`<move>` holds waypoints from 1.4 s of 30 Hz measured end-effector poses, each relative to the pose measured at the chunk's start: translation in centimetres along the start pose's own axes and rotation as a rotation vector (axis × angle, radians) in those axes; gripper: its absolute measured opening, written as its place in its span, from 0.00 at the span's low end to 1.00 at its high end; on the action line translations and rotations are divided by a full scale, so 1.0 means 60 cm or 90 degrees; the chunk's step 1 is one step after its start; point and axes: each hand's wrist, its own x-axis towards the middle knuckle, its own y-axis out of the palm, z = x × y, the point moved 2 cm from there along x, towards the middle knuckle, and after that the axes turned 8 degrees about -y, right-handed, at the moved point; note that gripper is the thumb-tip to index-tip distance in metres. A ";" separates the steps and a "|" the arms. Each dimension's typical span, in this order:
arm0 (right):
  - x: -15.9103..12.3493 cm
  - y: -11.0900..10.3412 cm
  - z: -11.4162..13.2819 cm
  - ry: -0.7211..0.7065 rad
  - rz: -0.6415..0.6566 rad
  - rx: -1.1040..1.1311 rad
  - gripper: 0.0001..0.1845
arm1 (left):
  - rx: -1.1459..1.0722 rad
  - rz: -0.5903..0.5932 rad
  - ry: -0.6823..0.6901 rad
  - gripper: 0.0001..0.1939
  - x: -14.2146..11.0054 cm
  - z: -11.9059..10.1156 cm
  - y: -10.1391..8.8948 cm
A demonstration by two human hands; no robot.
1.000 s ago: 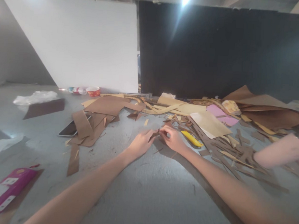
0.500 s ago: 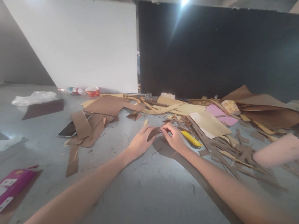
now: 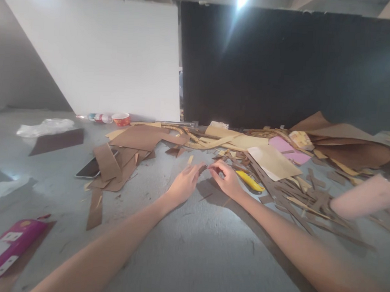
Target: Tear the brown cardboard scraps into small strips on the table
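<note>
My left hand (image 3: 185,180) is closed in a pinch above the grey table. Between its fingertips shows only a small dark edge of a brown strip (image 3: 204,167); the rest is hidden behind the fingers. Close on the right, my right hand (image 3: 226,178) has thumb and forefinger pinched at the strip's far end, the fingertips of both hands nearly meeting. Whether the strip is leather or card I cannot tell. Just right of my right hand lies a yellow cutter-like tool (image 3: 249,181), apart from it. Small brown scraps (image 3: 229,154) lie beyond my hands.
Brown offcuts (image 3: 139,138) partly cover a phone (image 3: 88,168) on the left. Narrow strips (image 3: 297,209) pile up on the right, near another person's forearm (image 3: 363,198). A magenta packet (image 3: 20,236) lies front left. Upright white (image 3: 121,58) and black (image 3: 285,68) panels border the back.
The brown strip between my fingers showed its flat face before; now it is mostly out of sight, with only an edge showing. My left fingers have straightened a little; my right hand has barely moved.
</note>
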 end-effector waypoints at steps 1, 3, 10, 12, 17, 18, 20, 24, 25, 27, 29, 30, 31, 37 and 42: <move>0.000 0.000 -0.001 0.004 0.000 -0.003 0.14 | -0.001 -0.002 0.001 0.24 0.000 0.001 0.000; -0.001 0.001 -0.004 0.016 -0.005 -0.007 0.14 | 0.000 -0.002 0.003 0.24 0.000 0.002 0.002; -0.002 0.003 -0.010 0.027 0.009 -0.001 0.13 | 0.001 0.020 0.023 0.23 -0.002 0.000 0.003; -0.002 0.004 -0.008 0.015 0.024 0.003 0.13 | 0.003 0.022 0.018 0.22 -0.003 -0.001 0.002; 0.001 0.002 -0.004 0.006 0.053 0.028 0.15 | -0.041 0.039 0.030 0.22 -0.005 -0.003 0.001; 0.002 0.001 -0.006 0.016 0.063 0.042 0.16 | -0.045 0.044 0.031 0.22 -0.005 -0.002 0.001; 0.003 0.000 -0.010 0.049 0.096 0.082 0.17 | -0.034 0.050 0.029 0.22 -0.007 -0.002 0.001; 0.006 -0.002 -0.020 0.118 0.127 0.160 0.22 | -0.009 0.059 0.046 0.21 -0.008 -0.005 0.000; 0.006 -0.002 -0.022 0.132 0.118 0.165 0.23 | -0.010 0.059 0.049 0.21 -0.008 -0.005 0.000; 0.006 -0.002 -0.025 0.155 0.092 0.163 0.24 | -0.010 0.055 0.046 0.22 -0.007 -0.005 0.001; 0.004 -0.001 -0.028 0.166 0.064 0.152 0.24 | -0.006 0.053 0.036 0.22 -0.006 -0.005 0.002; 0.004 -0.001 -0.029 0.166 0.054 0.145 0.24 | -0.004 0.054 0.030 0.22 -0.006 -0.005 0.002; 0.003 0.000 -0.030 0.161 0.048 0.138 0.24 | -0.004 0.055 0.025 0.22 -0.006 -0.005 0.003; 0.000 0.003 -0.031 0.129 0.021 0.117 0.21 | -0.025 0.057 0.020 0.22 -0.005 -0.007 0.001; 0.000 0.004 -0.033 0.137 -0.008 0.108 0.21 | -0.016 0.060 0.016 0.22 -0.007 -0.007 0.001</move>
